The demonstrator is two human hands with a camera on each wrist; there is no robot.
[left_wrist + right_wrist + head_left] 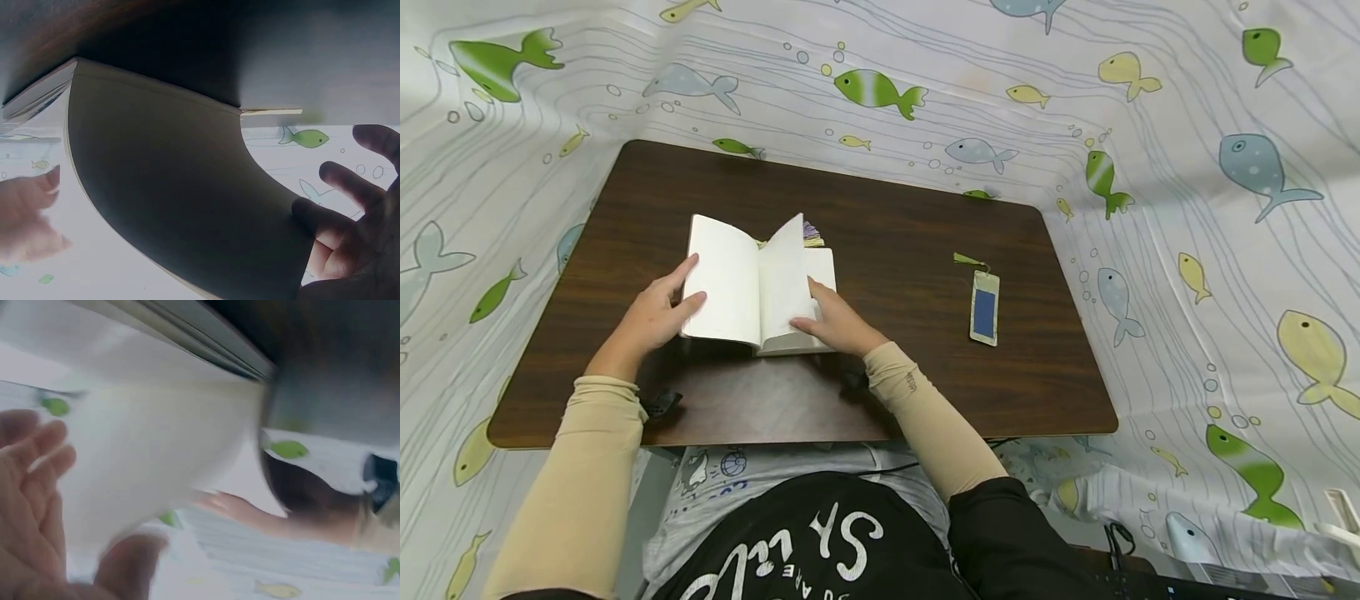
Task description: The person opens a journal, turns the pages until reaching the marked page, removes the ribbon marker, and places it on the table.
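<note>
An open book (722, 279) with blank white pages stands partly raised on the brown table, its left part curving up. My left hand (651, 315) grips the outer edge of that left part, thumb in front. In the left wrist view the curved cover side (181, 181) meets the fingertips (309, 215). A single page (781, 271) stands lifted near the middle, with my right hand (841, 323) beside its free edge. In the right wrist view that hand's fingers (47, 450) are extended, and its thumb lies low by the blurred page (156, 444).
A bookmark (984, 308) with a blue panel and a green tassel lies on the right side of the table (910, 375). Something purple and yellow (812, 234) shows behind the book. A fish-patterned cloth (925, 50) surrounds the table.
</note>
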